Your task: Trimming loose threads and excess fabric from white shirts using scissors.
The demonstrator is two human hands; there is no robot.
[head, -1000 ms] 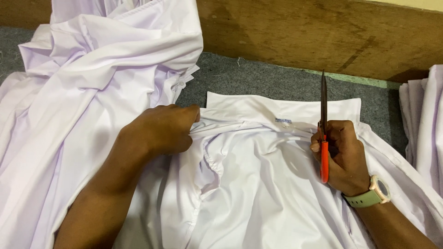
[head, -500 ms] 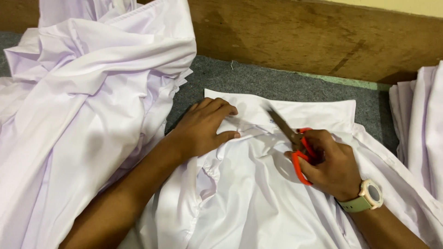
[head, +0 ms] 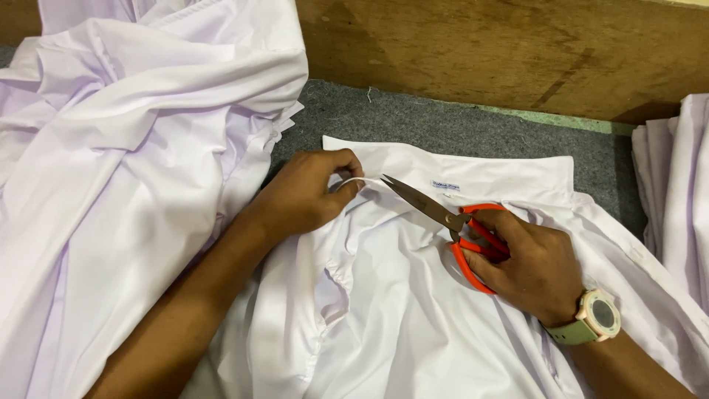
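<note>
— Two hands, one pair of scissors, one shirt laid flat. Where does the work stand?

— Mid-snip, by the look of it. The left hand [head: 306,196] has its fingers pinched together on a thin white strip or thread at the collar of the shirt [head: 413,310], pulling it taut toward 3 o'clock. The right hand [head: 528,266] is closed through the orange handles of the scissors [head: 443,214], blades nearly together, tips pointing to 10 o'clock and just touching that strip.

— Cut yet?

— It seems unbroken, so the cut appears not yet made.

— And the shirt itself?

— Centre of the view, collar at 12 o'clock, on grey felt [head: 458,125].

— Anything else to count?

— One heap of white cloth [head: 133,170] at 9 o'clock, one folded stack [head: 676,192] at 3 o'clock, one watch [head: 594,318] on the right wrist, one wooden board [head: 502,52] along 12 o'clock. How many garments each pile holds cannot be told.
</note>
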